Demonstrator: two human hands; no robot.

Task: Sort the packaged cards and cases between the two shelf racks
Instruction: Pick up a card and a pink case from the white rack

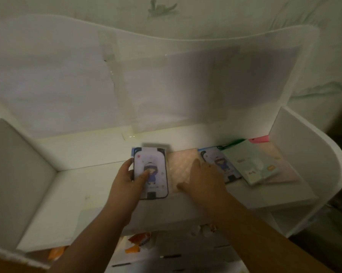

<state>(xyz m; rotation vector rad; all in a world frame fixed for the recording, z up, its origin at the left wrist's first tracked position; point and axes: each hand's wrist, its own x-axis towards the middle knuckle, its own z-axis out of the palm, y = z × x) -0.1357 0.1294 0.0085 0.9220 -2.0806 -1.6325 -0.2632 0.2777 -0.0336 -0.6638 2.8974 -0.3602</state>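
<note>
My left hand (129, 181) grips a packaged case (152, 170) printed with a cartoon figure in purple, thumb across its front, just above the white shelf (83, 186). My right hand (202, 178) lies flat, fingers straight, on a pale pink bubble-wrap packet (181, 164) on the shelf. Partly under that hand is a second cartoon-figure case (223, 164) with a blue edge. Further right a pale green packaged card (254, 164) rests tilted on a pink flat packet (284, 174).
The shelf has white side walls at left (18, 174) and right (296, 154) and a translucent back panel (166, 85). A green and a pink tag (259, 139) lie at the back right. Orange wrappers (138, 240) sit on a lower level.
</note>
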